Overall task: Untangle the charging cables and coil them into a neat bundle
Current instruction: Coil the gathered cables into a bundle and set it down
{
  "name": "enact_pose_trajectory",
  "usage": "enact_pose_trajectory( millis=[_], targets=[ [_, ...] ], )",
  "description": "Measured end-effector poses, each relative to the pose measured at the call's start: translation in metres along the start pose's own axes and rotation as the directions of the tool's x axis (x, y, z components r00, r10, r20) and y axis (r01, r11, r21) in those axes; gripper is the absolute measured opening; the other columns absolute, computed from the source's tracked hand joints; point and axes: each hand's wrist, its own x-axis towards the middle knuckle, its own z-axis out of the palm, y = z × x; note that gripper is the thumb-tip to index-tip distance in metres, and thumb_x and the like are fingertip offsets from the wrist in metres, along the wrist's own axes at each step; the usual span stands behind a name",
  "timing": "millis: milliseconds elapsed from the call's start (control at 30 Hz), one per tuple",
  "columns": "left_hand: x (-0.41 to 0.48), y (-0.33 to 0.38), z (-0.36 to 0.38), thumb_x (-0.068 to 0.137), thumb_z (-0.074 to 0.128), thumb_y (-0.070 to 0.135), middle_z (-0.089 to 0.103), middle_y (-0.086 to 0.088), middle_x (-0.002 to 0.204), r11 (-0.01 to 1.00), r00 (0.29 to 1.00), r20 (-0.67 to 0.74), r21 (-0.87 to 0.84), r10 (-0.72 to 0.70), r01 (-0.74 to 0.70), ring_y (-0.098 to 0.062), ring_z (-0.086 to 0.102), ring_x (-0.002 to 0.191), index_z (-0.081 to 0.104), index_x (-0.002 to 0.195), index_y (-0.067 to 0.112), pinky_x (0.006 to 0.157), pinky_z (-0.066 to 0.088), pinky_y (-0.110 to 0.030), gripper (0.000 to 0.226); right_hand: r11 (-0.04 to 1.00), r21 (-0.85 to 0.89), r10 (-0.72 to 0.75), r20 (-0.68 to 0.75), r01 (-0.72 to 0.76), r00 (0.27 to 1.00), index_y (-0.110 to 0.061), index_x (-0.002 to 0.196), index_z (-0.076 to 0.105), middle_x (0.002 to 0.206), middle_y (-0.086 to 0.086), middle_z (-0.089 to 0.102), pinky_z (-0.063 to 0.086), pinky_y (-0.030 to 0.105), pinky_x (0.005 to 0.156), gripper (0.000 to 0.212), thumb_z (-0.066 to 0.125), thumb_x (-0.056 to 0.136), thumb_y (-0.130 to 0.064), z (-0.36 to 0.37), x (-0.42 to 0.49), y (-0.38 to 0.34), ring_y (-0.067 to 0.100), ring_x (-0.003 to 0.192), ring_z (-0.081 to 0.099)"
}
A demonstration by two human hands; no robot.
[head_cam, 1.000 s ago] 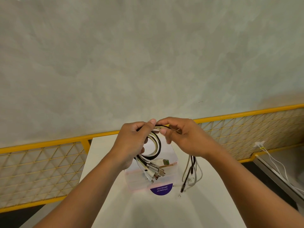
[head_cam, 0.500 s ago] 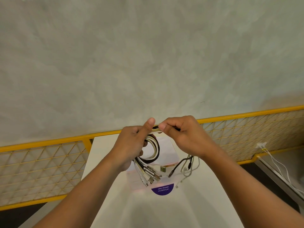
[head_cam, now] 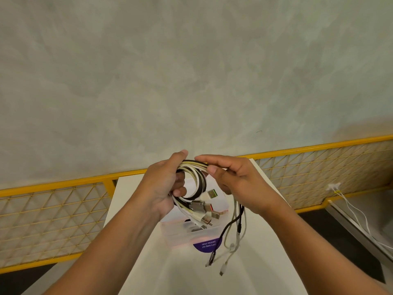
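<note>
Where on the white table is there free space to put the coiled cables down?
The near strip of the table, between the forearms and on this side of the clear box, is bare. So is the far left corner beside the left hand. Crowded: right of the box, where trailing cables hang from the right hand.

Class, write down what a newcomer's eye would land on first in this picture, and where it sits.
First, the coil of cables at centre, black and white loops gripped by the left hand while the right hand pinches its top strands. Next, loose cable ends dangling below the right hand over the white table, beside a clear box.
</note>
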Motion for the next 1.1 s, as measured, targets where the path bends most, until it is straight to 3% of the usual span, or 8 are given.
enact_pose_trajectory(
  millis=[100, 167, 233, 333, 567, 800, 967, 1100],
  targets=[
    [0.002, 0.001, -0.001, 0.09, 0.069, 0.028, 0.022, 0.004, 0.044, 0.991, 0.997, 0.012, -0.114, -0.073, 0.073, -0.009, 0.016, 0.033, 0.039, 0.064, 0.018, 0.036, 0.014, -0.017, 0.041, 0.994, 0.103, 0.025, 0.043, -0.03, 0.999, -0.02, 0.132, 0.065, 0.069, -0.013, 0.062, 0.034, 0.02, 0.055, 0.044, 0.051, 0.099, 0.006, 0.003, -0.004, -0.002, 0.014, 0.057, 0.036],
    [0.003, 0.002, -0.001, 0.091, 0.069, 0.028, 0.022, 0.004, 0.043, 0.977, 0.994, 0.025, -0.18, -0.109, 0.111, -0.008, 0.016, 0.032, 0.037, 0.064, 0.018, 0.035, 0.015, -0.016, 0.043, 0.995, 0.097, 0.002, 0.069, -0.008, 0.998, -0.023, 0.135, 0.063, 0.093, 0.014, 0.071, 0.044, 0.021, 0.07, 0.06, 0.056, 0.087, 0.012, 0.004, -0.006, -0.004, 0.029, 0.069, 0.057],
    [0.004, 0.002, 0.0, 0.091, 0.069, 0.03, 0.022, 0.004, 0.043, 0.964, 0.99, 0.032, -0.224, -0.139, 0.143, -0.008, 0.017, 0.031, 0.038, 0.064, 0.018, 0.033, 0.016, -0.015, 0.043, 0.997, 0.079, -0.028, 0.136, 0.017, 0.99, -0.03, 0.138, 0.06, 0.106, 0.042, 0.056, 0.047, 0.039, 0.081, 0.068, 0.06, 0.08, 0.004, 0.005, -0.007, -0.003, 0.06, 0.091, 0.053],
    [0.004, 0.0, 0.001, 0.089, 0.07, 0.043, 0.025, 0.004, 0.044, 0.956, 0.986, 0.025, -0.243, -0.163, 0.164, -0.009, 0.019, 0.032, 0.038, 0.065, 0.019, 0.032, 0.021, -0.016, 0.047, 0.993, 0.111, -0.046, 0.161, 0.028, 0.986, -0.03, 0.139, 0.058, 0.121, 0.037, 0.058, 0.044, 0.066, 0.102, 0.064, 0.069, 0.079, -0.01, 0.007, -0.008, 0.0, 0.065, 0.113, 0.049],
    [-0.003, -0.002, -0.001, 0.073, 0.071, 0.057, 0.035, 0.004, 0.055, 1.0, 0.994, 0.105, -0.02, 0.021, -0.019, -0.012, 0.032, 0.047, 0.05, 0.068, 0.015, 0.057, 0.033, -0.029, 0.047, 0.972, 0.232, 0.041, -0.01, -0.038, 0.999, -0.023, 0.127, 0.063, 0.113, -0.003, 0.076, 0.056, 0.025, 0.087, 0.058, 0.082, 0.073, -0.016, 0.013, -0.005, 0.0, 0.011, 0.106, 0.071],
    [-0.006, -0.015, 0.001, 0.077, 0.075, 0.035, 0.038, 0.003, 0.057, 0.993, 0.981, 0.166, -0.078, 0.104, -0.092, -0.01, 0.035, 0.05, 0.064, 0.091, 0.006, 0.054, 0.044, -0.024, 0.034, 0.986, 0.159, 0.075, -0.104, -0.058, 0.992, -0.016, 0.128, 0.068, 0.106, 0.019, 0.073, 0.059, 0.036, 0.084, 0.043, 0.071, 0.088, 0.002, 0.012, -0.001, -0.001, 0.022, 0.081, 0.066],
    [-0.005, 0.0, -0.017, 0.072, 0.077, 0.037, 0.055, -0.005, 0.067, 0.977, 0.919, 0.393, 0.207, -0.026, -0.06, -0.016, 0.049, 0.055, 0.067, 0.106, 0.003, 0.068, 0.057, -0.035, 0.049, 0.997, 0.003, 0.072, 0.053, -0.073, 0.996, -0.015, 0.125, 0.069, 0.072, -0.018, 0.07, 0.047, 0.01, 0.062, 0.039, 0.067, 0.091, 0.004, 0.0, -0.006, -0.008, -0.003, 0.058, 0.059],
    [-0.012, 0.007, -0.011, 0.066, 0.077, 0.044, 0.05, 0.0, 0.059, 0.904, 0.906, 0.423, 0.396, -0.027, -0.158, -0.013, 0.045, 0.05, 0.071, 0.098, 0.009, 0.055, 0.053, -0.03, 0.048, 0.992, -0.108, 0.076, 0.153, -0.06, 0.985, -0.016, 0.121, 0.071, 0.076, -0.019, 0.073, 0.043, 0.005, 0.059, 0.039, 0.069, 0.089, 0.005, 0.001, -0.006, -0.015, -0.007, 0.061, 0.061]
  ],
)
